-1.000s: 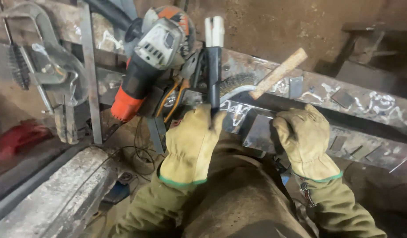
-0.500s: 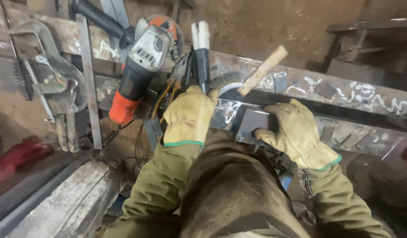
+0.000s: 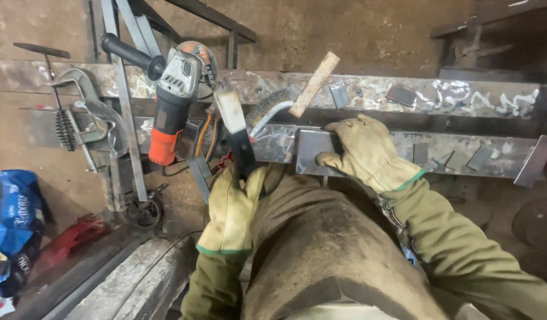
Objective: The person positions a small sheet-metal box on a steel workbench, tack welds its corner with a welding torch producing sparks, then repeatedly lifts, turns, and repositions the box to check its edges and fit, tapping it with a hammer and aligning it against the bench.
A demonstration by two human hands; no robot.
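**Gloved hands at a steel rail: one grips a black-handled tool, the other presses a plate**

A person in tan leather gloves and olive sleeves works over a scarred steel beam [image 3: 463, 155] that runs left to right across the view. The left hand [image 3: 237, 204] is clenched around the black handle of a tool with a pale head [image 3: 233, 127]; its long axis stands nearly upright in the frame, tilted slightly left, with the pale head pointing away from the person toward the far rail [image 3: 368, 89]. The right hand [image 3: 362, 148] lies flat, fingers spread and grasping nothing, pressing on a small steel plate [image 3: 312, 154] at the near edge of the beam.

Just left of the held tool an orange and grey angle grinder [image 3: 170, 101] hangs with its body pointing down and its black side handle sticking out to the upper left. A wire brush with a wooden handle [image 3: 297, 95] leans against the far rail, handle angled up to the right. A metal clamp [image 3: 87, 118] sits at the left end, and a blue bag [image 3: 16, 216] lies on the floor by the left edge.
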